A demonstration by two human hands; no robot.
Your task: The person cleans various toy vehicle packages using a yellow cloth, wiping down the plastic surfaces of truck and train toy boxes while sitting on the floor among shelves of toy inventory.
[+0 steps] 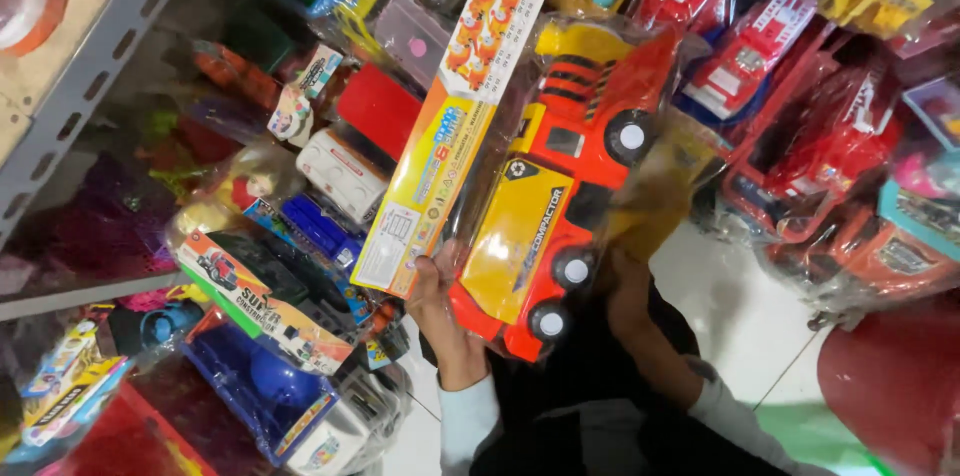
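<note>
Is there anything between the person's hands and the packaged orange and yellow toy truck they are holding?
Nothing visible stands between. The left hand grips the lower end of the toy truck directly on its clear plastic bag. The right hand is behind the bag, seen only through the plastic, and seems to support it. The card header lies beside.

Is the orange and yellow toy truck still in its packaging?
Yes. The toy truck is inside a clear plastic bag with a card header.

Toy truck (560,186): orange-red cab, yellow body, black-and-orange striped front, black wheels with white hubs. Header card (455,121): orange and yellow, blue lettering. Packaged trucks (800,116) at right: red. Sleeves (470,421): pale blue.
</note>
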